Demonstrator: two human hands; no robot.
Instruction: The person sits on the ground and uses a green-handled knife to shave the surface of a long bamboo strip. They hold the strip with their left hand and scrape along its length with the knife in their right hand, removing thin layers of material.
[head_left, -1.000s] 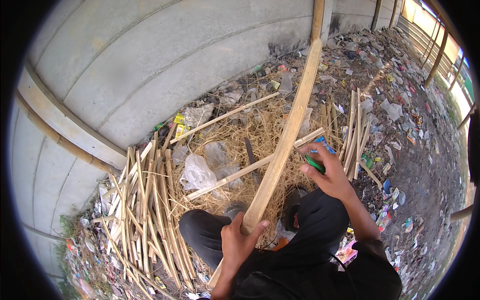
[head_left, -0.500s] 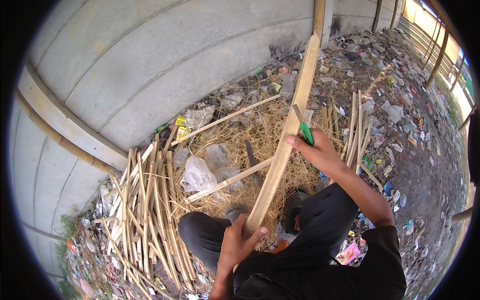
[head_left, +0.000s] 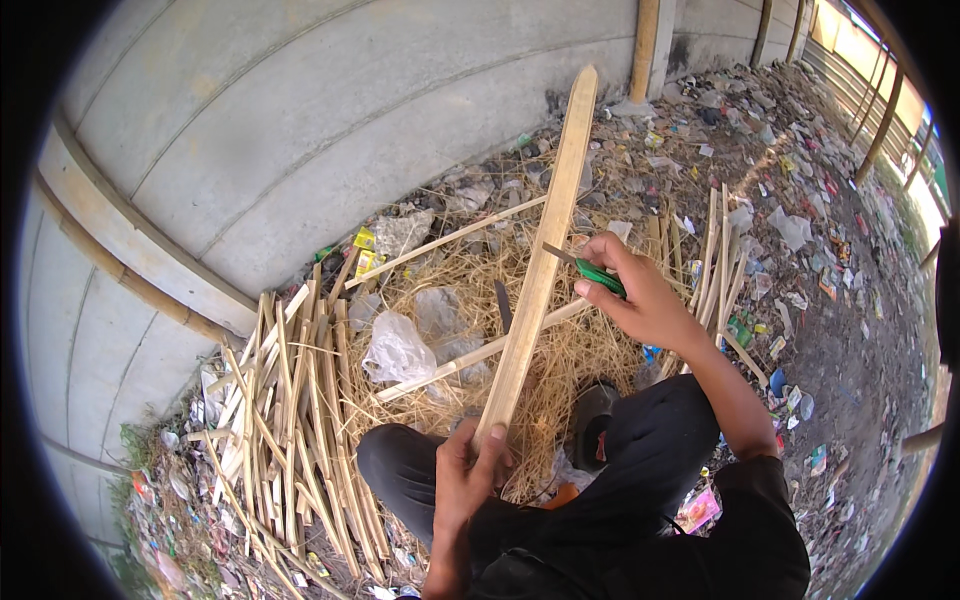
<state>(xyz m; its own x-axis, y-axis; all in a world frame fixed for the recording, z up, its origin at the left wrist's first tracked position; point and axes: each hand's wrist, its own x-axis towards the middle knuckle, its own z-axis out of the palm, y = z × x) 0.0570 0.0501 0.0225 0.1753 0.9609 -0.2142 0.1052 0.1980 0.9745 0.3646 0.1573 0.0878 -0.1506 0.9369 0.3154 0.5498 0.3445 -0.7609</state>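
My left hand (head_left: 470, 470) grips the near end of a long, flat bamboo slat (head_left: 540, 250), which slopes up and away from me over my lap. A green-handled utility knife (head_left: 600, 278) is in my right hand (head_left: 637, 297), its fingers closed round the handle. The knife's blade points left and lies across the slat's face, just past its middle. Beneath the slat, a thin pale strip (head_left: 470, 362) rests on the straw-like shavings (head_left: 560, 400). A dark blade-like piece (head_left: 503, 305) stands out of the shavings to the left of the slat.
A heap of split bamboo strips (head_left: 290, 430) lies at my left, and a smaller bundle (head_left: 712, 255) at my right. A concrete wall (head_left: 330, 130) bounds the far left. Plastic bags (head_left: 397, 350) and scattered litter (head_left: 800, 260) cover the ground around my legs.
The slat's far end has swung left, away from the wooden post. My right hand has turned the knife, so its blade now points more to the left, across the slat.
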